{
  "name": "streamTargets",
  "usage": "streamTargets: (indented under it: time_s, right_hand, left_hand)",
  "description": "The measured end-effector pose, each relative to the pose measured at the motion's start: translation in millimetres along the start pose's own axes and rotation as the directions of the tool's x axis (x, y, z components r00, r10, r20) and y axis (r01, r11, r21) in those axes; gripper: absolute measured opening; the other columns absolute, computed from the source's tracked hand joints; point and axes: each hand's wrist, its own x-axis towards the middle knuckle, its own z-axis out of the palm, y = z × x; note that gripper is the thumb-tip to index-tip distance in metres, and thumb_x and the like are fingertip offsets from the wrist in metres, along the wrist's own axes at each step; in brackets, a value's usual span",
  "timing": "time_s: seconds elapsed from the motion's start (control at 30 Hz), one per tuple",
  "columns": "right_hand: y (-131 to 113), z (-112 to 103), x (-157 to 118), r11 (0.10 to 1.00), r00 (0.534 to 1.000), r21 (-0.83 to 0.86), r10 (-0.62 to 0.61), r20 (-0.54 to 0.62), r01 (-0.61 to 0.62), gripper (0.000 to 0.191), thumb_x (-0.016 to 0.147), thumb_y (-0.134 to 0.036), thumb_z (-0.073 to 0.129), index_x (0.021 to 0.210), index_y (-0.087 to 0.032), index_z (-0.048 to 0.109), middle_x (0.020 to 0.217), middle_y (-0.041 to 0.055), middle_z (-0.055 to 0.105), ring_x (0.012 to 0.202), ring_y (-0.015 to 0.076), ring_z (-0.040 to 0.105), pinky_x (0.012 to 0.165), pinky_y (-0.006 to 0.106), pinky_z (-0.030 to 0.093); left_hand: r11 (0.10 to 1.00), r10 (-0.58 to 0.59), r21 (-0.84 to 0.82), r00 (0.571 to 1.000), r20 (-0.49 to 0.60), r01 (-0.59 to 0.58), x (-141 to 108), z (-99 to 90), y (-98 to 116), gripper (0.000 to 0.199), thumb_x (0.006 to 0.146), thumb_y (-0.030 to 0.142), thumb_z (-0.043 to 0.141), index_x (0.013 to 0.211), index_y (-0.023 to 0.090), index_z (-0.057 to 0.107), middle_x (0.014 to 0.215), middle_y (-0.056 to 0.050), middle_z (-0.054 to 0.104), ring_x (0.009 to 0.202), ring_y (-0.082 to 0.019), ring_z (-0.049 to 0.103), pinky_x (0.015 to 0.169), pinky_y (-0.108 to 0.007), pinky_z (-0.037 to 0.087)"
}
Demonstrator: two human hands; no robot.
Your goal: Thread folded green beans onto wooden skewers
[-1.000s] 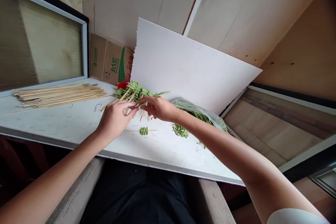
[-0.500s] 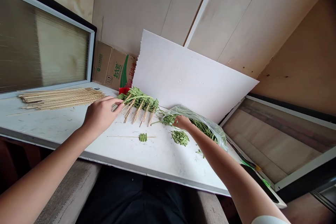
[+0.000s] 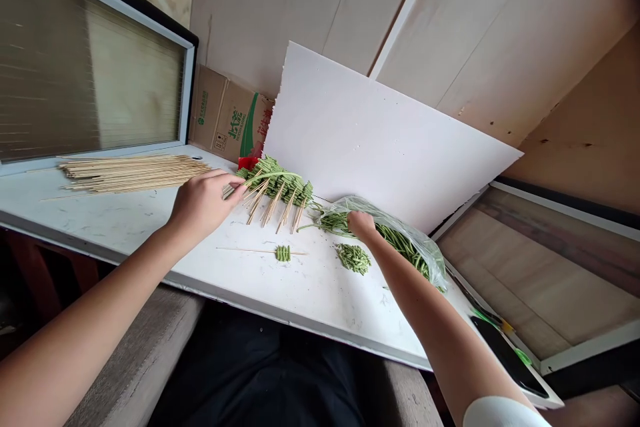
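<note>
My left hand (image 3: 206, 203) is pinched shut on one end of a green bean (image 3: 273, 175), whose long stem reaches right, above a stack of skewered bean pieces (image 3: 287, 188). My right hand (image 3: 361, 221) is closed at the mouth of a clear plastic bag (image 3: 425, 243) full of long green beans (image 3: 397, 240); whatever its fingers grip is hidden. Just in front of that hand sits a heap of short cut bean pieces (image 3: 353, 258). Between my hands a single skewer (image 3: 245, 250) lies flat, with several bean pieces (image 3: 283, 253) threaded side by side on it.
A bundle of bare wooden skewers (image 3: 130, 172) lies at the left of the white table (image 3: 250, 280). Behind stand a cardboard box (image 3: 230, 113) and a leaning white board (image 3: 380, 140). A phone-like black slab (image 3: 507, 353) rests at the right edge.
The view has shifted, so most things sit slightly further right and higher. My right hand stays at the bag, slightly further right along it. My left hand keeps the bean.
</note>
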Motion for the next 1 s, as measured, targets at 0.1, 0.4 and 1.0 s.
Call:
streamTargets:
  time_s: [0.1,0.4,1.0]
  right_hand:
    - [12,-8,11,1.000,0.997,-0.017,0.023,-0.067,-0.025,0.025,0.101,-0.012,0.052,0.114,-0.008,0.073,0.108,0.0227,0.074,0.104,0.0290,0.071,0.090,0.036,0.053]
    - [11,4,22,0.995,0.993,0.047,0.095,-0.075,-0.092,0.028,0.099,-0.029,0.061,0.112,-0.008,0.074,0.100,0.0249,0.075,0.099,0.0281,0.072,0.086,0.032,0.051]
    - [136,-23,-104,0.684,0.913,0.729,0.316,-0.260,-0.030,0.051,0.099,-0.053,0.048,0.107,-0.013,0.079,0.085,0.0140,0.080,0.057,0.0170,0.066,0.061,0.027,0.051]
  left_hand:
    - [1.000,-0.009,-0.005,1.000,0.000,0.009,0,-0.3,0,0.027,0.095,0.038,0.060,0.099,0.022,0.080,0.086,-0.004,0.075,0.080,-0.021,0.068,0.070,-0.030,0.045]
    - [1.000,-0.019,-0.012,1.000,0.011,0.019,-3,7.6,-5,0.027,0.094,0.039,0.062,0.102,0.022,0.080,0.087,-0.005,0.075,0.079,-0.020,0.066,0.073,-0.030,0.047]
    - [0.983,0.175,-0.065,0.979,0.101,-0.169,-6,7.3,1,0.028,0.096,0.040,0.062,0.103,0.020,0.080,0.074,-0.001,0.063,0.066,-0.015,0.053,0.068,-0.028,0.041]
